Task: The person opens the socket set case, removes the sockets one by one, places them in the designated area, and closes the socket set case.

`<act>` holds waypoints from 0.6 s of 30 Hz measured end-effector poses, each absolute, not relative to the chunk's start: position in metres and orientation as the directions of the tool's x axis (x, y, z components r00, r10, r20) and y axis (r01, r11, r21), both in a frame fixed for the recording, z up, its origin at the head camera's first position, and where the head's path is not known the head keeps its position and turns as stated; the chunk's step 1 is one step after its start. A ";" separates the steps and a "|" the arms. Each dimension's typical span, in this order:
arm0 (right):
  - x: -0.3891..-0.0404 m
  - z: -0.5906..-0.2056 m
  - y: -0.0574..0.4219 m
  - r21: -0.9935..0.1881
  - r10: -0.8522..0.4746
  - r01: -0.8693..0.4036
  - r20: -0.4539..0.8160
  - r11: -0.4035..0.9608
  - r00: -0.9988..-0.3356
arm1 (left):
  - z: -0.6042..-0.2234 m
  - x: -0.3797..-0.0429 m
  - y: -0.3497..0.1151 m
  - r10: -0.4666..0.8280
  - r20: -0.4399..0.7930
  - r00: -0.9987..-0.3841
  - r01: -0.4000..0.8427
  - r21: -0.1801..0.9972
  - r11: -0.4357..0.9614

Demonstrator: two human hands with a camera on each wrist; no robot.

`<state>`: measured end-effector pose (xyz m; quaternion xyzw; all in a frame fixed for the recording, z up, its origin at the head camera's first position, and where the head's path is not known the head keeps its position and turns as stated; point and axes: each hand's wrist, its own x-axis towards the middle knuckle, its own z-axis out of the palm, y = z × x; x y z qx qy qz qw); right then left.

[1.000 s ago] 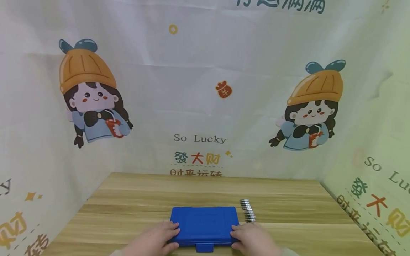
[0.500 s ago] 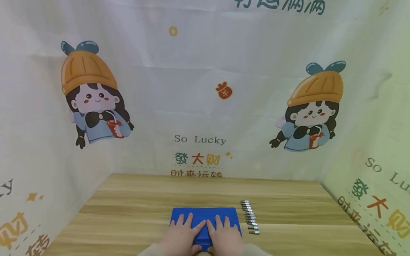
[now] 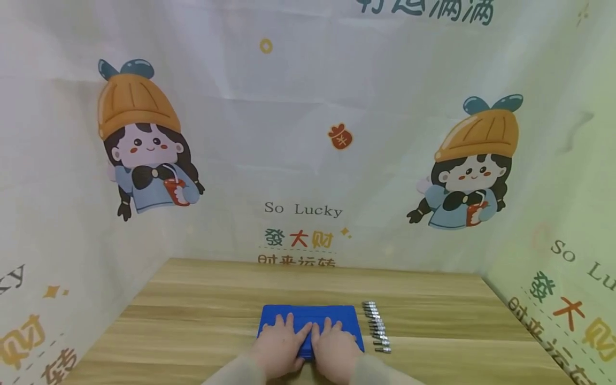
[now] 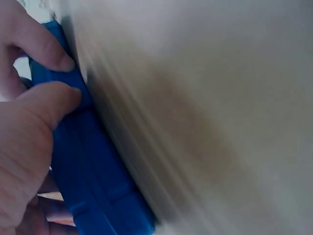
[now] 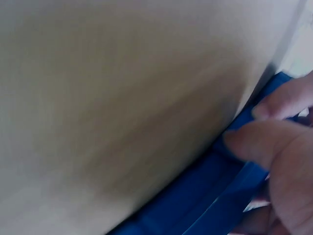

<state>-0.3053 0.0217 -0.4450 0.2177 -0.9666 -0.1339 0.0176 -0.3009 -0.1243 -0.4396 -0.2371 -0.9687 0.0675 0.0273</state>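
A blue plastic case [image 3: 309, 312] lies on the wooden table with its lid down. My left hand [image 3: 280, 348] rests on the left half of the lid, fingers spread and straight. On the right half lies my right hand [image 3: 334, 350], its fingers likewise extended. Both thumbs are at the front side of the case, touching the latch [image 4: 86, 96] as the left wrist view shows. In the right wrist view, the case's front side [image 5: 190, 196] runs below the thumbs. The hands cover much of the lid.
Several small metal bit sockets [image 3: 376, 326] lie in a column on the table [image 3: 443, 321], just right of the case. A printed cloth [image 3: 298, 160] with cartoon figures encloses the back and sides.
Both hands have gone from the case's left and right ends to the top of its lid, thumbs at the front. Over the last half second, case and hands have shifted slightly away from me.
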 end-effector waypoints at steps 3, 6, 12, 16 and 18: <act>-0.315 -0.446 0.026 0.297 -0.450 -0.428 0.005 0.854 -0.893 | -0.441 -0.310 -0.122 0.452 0.032 -0.891 0.443 -0.148 0.884; -0.324 -0.446 0.028 0.309 -0.478 -0.452 0.008 0.837 -0.878 | -0.444 -0.318 -0.123 0.433 0.028 -0.901 0.425 -0.141 0.894; -0.333 -0.447 0.032 0.318 -0.499 -0.464 0.035 0.827 -0.866 | -0.445 -0.326 -0.121 0.419 0.029 -0.907 0.412 -0.141 0.900; -0.332 -0.446 0.034 0.305 -0.484 -0.454 0.024 0.837 -0.875 | -0.446 -0.327 -0.119 0.422 0.019 -0.906 0.417 -0.119 0.901; -0.332 -0.445 0.035 0.300 -0.481 -0.452 0.024 0.840 -0.877 | -0.447 -0.327 -0.118 0.423 0.027 -0.906 0.417 -0.117 0.901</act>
